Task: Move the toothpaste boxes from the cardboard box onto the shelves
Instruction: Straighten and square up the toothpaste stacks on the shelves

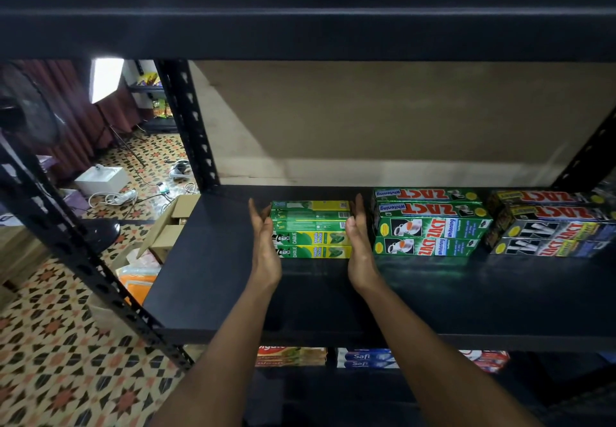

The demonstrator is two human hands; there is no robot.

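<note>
Currently squaring up a stack. Left grip (265, 243) and right grip (358, 243), both bare hands, flank the green-yellow Darlie toothpaste boxes (311, 230) on the middle shelf (206, 276), one palm at each short end. Fingers are straight, with nothing clenched or pinched. The flat palms look to be touching the box ends, probably to press the pile flush; contact on the right is hard to confirm. The stack sits toward the back of the board, long sides facing out. Just beside it on the right are green Zact boxes (430, 223), then black-silver Zact boxes (550, 223), with a small gap between groups, so the shelf looks sorted by brand. Open room: bare board left of the Darlie pile up to the corner post (190, 126), plus a wide front strip to the shelf lip. Top beam (300, 20) hangs low, so any reach goes in flat. Cardboard box (173, 223) stands open on the floor, down left, near the shelf's left edge.
</note>
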